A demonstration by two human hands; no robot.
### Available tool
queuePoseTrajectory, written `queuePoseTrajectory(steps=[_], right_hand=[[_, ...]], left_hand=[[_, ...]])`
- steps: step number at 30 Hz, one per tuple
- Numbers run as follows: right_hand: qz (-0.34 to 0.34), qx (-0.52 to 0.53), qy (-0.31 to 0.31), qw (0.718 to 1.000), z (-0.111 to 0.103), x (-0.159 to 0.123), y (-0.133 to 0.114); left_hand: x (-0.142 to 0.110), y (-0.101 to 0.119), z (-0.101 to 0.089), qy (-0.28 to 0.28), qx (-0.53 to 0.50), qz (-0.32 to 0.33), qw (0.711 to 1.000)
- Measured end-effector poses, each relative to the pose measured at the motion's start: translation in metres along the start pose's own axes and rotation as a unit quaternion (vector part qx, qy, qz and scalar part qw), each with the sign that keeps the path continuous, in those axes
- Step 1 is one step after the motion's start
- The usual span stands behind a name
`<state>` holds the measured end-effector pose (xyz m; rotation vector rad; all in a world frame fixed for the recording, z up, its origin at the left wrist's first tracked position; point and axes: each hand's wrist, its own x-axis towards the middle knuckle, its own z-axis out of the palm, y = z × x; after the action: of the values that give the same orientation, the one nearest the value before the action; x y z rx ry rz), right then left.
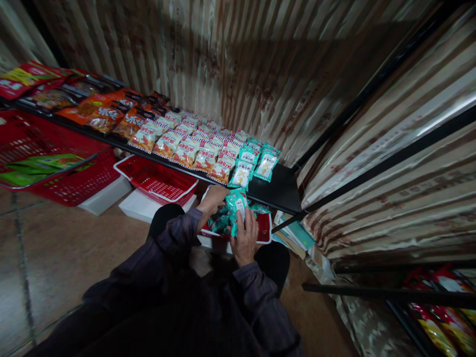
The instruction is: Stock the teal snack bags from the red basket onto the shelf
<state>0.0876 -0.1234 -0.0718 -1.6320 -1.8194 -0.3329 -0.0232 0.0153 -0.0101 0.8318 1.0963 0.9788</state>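
A teal snack bag (235,202) is held between my two hands above a red basket with a white rim (265,229). My left hand (214,199) pinches the bag near its upper left edge, its fingertips partly hidden. From below and to the right, my right hand (244,237) grips the bag, fingers lying over its front. More teal bags (222,222) lie loosely in the basket beneath. Just beyond, several matching teal bags (242,171) lie in rows on the black shelf (284,186), beside rows of white-and-orange snack bags (206,154).
Orange snack bags (106,116) and large red packets (31,79) fill the shelf's left part. Below it stand a small red basket (159,178) and a bigger one (80,186) with green packets. Black frame bars (353,176) and a striped curtain (230,59) bound the space.
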Motion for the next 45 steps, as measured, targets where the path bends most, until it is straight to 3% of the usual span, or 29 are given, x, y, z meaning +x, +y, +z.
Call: queuePoseTrajectory(steps=[7,12,16,21,26,34,37,42,45], right_hand=[[0.093,0.092,0.037,0.991,0.008,-0.001,-0.002],[0.232,0.25,0.046,0.939,0.001,0.002,-0.005],[0.332,0.379,0.064,0.862,-0.007,0.005,-0.005],[0.414,0.52,0.111,0.739,-0.016,0.013,-0.007],[0.443,0.638,0.144,0.613,-0.022,0.022,-0.012],[0.474,0.728,0.146,0.474,-0.02,0.016,-0.009],[0.484,0.736,0.146,0.451,-0.019,0.013,-0.006],[0.473,0.743,0.129,0.457,-0.015,0.008,-0.004],[0.474,0.752,0.123,0.442,-0.014,0.006,-0.006]], left_hand=[[-0.025,0.025,0.011,-0.004,0.038,-0.048,0.998],[-0.032,0.028,0.018,-0.041,0.046,-0.035,0.998],[-0.032,0.024,0.022,-0.058,0.053,-0.011,0.997],[-0.032,0.024,0.029,-0.076,0.047,0.026,0.996],[-0.032,0.022,0.033,-0.085,0.076,0.094,0.989],[-0.026,0.003,0.019,-0.046,0.199,0.202,0.958],[-0.025,-0.001,0.016,-0.01,0.201,0.206,0.958],[-0.024,-0.005,0.018,0.024,0.141,0.157,0.977],[-0.022,-0.005,0.02,0.041,0.098,0.122,0.987]])
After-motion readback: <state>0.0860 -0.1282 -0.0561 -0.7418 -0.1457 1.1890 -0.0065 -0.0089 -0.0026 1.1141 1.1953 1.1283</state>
